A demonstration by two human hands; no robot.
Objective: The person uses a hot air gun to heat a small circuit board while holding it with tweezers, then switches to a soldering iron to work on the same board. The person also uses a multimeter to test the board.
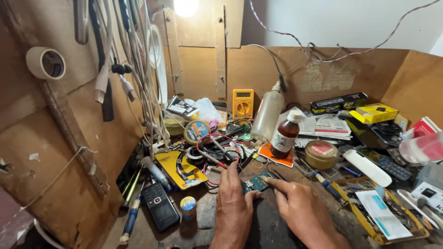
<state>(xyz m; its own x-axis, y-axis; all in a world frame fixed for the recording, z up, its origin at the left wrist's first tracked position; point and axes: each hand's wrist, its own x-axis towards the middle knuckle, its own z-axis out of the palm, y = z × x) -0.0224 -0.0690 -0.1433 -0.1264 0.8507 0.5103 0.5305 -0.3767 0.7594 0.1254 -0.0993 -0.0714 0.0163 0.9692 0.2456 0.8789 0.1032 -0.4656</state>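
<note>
A small green circuit board (pixel 255 183) lies on the dark mat at the bench's front centre. My left hand (pixel 232 203) rests flat beside it, fingers pressing the board's left edge. My right hand (pixel 300 208) comes in from the right, its fingertips pinching the board's right end at about (pixel 270 180). A pair of tweezers (pixel 277 174) lies just behind the board. Red and black probe leads (pixel 217 159) curl behind my left hand.
A brown bottle (pixel 284 134), a clear squeeze bottle (pixel 267 113) and a yellow multimeter (pixel 242 103) stand behind. A black phone (pixel 159 205) and screwdrivers (pixel 130 216) lie left. A yellow parts tray (pixel 383 216) sits right. Cables hang on the left wall.
</note>
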